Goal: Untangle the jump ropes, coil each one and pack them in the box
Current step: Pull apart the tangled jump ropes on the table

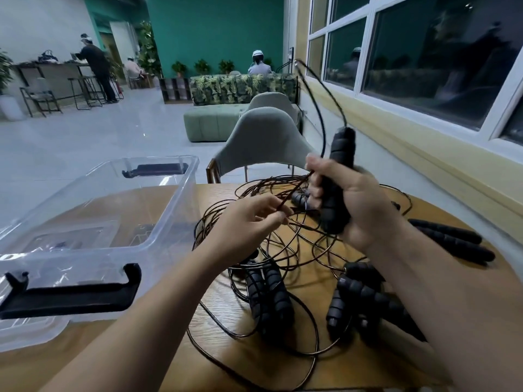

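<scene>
My right hand (359, 202) grips a black ribbed jump-rope handle (339, 176) upright above the table, and its thin cord (317, 97) loops high toward the window. My left hand (252, 222) pinches a cord strand coming from the right hand. Beneath both hands lies a tangle of thin black cords (283, 250) with several more black handles (268, 295) lying in it. A clear plastic box (175, 193) with black latches stands open at the left, and I see no rope inside.
The wooden table (220, 349) ends near the bottom of the view. A grey-green chair (263, 142) is pushed in at its far side. A wall with windows runs along the right. People sit and stand far off across the room.
</scene>
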Demonstrator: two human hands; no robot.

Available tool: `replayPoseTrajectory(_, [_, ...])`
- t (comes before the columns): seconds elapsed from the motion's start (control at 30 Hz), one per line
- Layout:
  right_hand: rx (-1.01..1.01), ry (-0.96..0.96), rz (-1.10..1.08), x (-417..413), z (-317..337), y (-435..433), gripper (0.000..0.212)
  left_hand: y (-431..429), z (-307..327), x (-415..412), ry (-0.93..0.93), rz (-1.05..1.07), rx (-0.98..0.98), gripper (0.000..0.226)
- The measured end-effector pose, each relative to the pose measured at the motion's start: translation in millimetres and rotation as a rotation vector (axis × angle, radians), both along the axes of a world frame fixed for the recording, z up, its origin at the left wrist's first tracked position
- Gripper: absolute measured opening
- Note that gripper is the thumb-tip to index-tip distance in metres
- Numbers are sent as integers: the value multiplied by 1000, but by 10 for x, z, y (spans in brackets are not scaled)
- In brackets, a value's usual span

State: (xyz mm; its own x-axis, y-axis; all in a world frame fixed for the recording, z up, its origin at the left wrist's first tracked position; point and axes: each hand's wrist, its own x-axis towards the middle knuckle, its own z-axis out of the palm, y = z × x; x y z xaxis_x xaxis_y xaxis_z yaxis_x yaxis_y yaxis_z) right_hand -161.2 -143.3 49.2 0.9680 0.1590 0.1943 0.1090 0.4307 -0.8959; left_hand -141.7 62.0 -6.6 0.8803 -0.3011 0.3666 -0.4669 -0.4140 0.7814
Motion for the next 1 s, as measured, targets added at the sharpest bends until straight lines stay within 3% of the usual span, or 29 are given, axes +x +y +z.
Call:
replayPoseTrajectory(0.13, [123,-3,-26,-24,168,-258,16,14,-65,50,-86,40,132,8])
replayPoseTrajectory(0.3, [206,68,-130,30,152,-452,15,28,-36,103,-142,93,161,7])
replayPoseTrajectory(0.6, [-60,139,-77,-35,-404,84,27,-148,27,20,-231,107,3,8])
replayPoseTrajectory(0.87, [-92,80,-169,12,-507,299,19,-91,-47,92,-199,90,82,31])
replayPoseTrajectory(1.0, [-151,17,-227,34,-436,300,15,-64,-58,108,-161,68,60,19])
